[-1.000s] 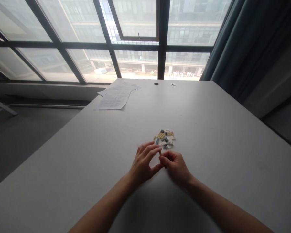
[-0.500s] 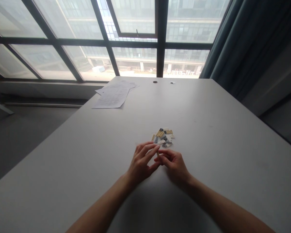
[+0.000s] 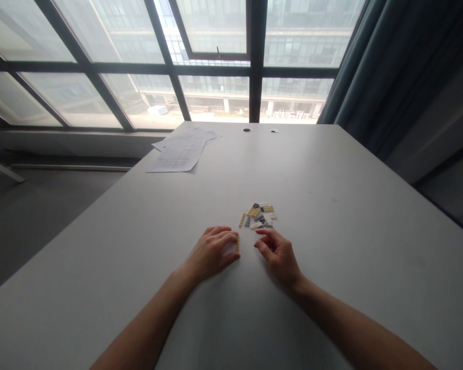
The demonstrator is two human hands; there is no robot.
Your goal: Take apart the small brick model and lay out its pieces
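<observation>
Between the thumb and fingers of my left hand (image 3: 215, 252) is a narrow tan brick (image 3: 237, 243), low over the white table or on it. To its right, my right hand (image 3: 280, 255) has its thumb and index finger apart, and no piece shows between them. Just beyond both hands lies a loose pile of small bricks: tan plates (image 3: 253, 211), grey and dark pieces (image 3: 261, 220) and white ones. A thin tan strip (image 3: 242, 220) and a grey piece (image 3: 247, 222) lie at the pile's left side.
Printed sheets of paper (image 3: 179, 154) lie on the far left of the white table (image 3: 312, 174). Two round fittings (image 3: 247, 130) sit near its far edge. Windows rise beyond, and a dark curtain (image 3: 386, 72) hangs at the right.
My hands have parted. My left hand has moved left with the tan brick, while my right hand has let go of it and stays close to where it was.
</observation>
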